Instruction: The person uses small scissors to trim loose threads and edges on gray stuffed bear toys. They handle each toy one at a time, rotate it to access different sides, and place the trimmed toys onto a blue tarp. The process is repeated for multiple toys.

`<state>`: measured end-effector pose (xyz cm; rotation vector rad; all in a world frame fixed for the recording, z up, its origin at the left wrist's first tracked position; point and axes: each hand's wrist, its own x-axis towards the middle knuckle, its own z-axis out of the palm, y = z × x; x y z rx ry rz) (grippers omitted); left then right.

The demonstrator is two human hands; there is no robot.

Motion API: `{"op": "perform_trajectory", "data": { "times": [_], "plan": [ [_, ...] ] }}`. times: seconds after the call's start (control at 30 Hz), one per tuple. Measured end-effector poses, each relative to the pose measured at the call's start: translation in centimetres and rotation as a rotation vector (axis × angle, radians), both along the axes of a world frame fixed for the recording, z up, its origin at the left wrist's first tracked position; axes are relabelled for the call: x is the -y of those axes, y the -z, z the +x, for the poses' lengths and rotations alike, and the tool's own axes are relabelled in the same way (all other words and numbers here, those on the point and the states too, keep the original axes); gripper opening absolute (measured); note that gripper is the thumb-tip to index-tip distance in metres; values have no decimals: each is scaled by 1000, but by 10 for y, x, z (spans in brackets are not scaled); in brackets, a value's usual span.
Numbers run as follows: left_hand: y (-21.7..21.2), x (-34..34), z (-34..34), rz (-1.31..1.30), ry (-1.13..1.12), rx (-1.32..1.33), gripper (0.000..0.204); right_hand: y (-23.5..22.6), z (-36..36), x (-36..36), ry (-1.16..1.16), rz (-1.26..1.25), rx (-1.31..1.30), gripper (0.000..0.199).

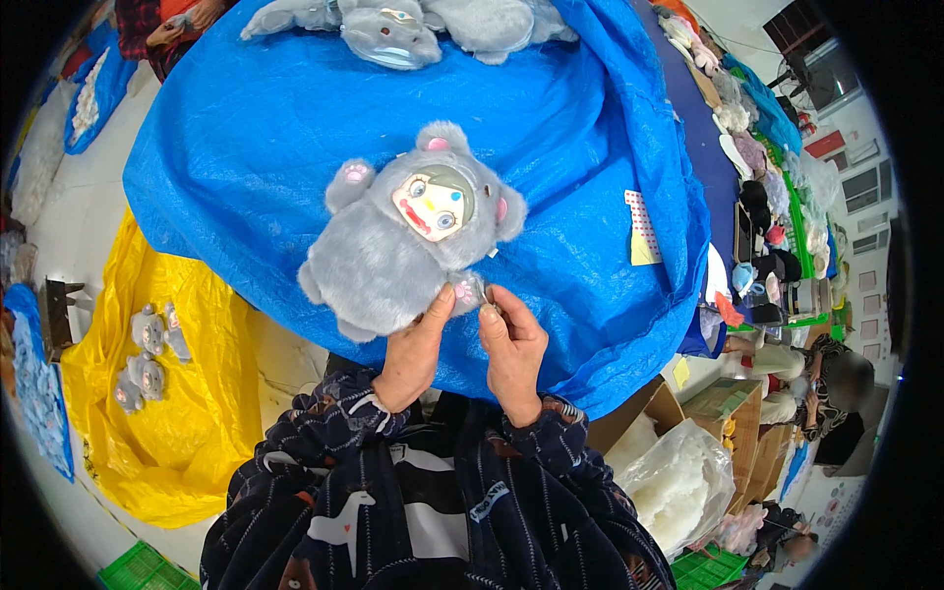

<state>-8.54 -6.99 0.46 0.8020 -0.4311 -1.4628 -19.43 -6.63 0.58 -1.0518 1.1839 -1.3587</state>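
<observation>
A grey plush bear toy (379, 261) with a glossy doll face lies tilted on the blue tarp (246, 138). It has rounded ears with pink insides and a raised paw with pink pads. My left hand (415, 354) grips the edge of the toy by its lower paw, the thumb pressed beside the pink pads. Close on the other side of that paw, my right hand (514, 349) is closed in a pinch at the paw's edge. Whatever lies between those right fingertips is too small to make out.
More grey plush pieces (393, 34) lie at the tarp's far edge. A red-dotted card (644, 231) rests at right. Small grey plush toys (147, 329) sit on a yellow sheet (187, 442) at left. Clear-bagged white stuffing (678, 482) stands lower right. Other people are nearby.
</observation>
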Motion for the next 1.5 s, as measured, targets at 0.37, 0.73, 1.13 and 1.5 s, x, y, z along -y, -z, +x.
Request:
{"op": "perform_trajectory", "data": {
  "times": [0.37,0.73,1.13,1.5],
  "plan": [
    [11,-2,3,-9,18,179,26,-15,-3,9,86,-479,-784,29],
    [23,4,27,-53,-19,-93,29,-43,-43,22,184,-177,431,27],
    [-2,2,2,43,42,-124,25,-31,2,27,37,-570,-681,28],
    [8,0,6,207,202,-346,19,-10,-13,23,-119,-864,-890,31]
  ]
}}
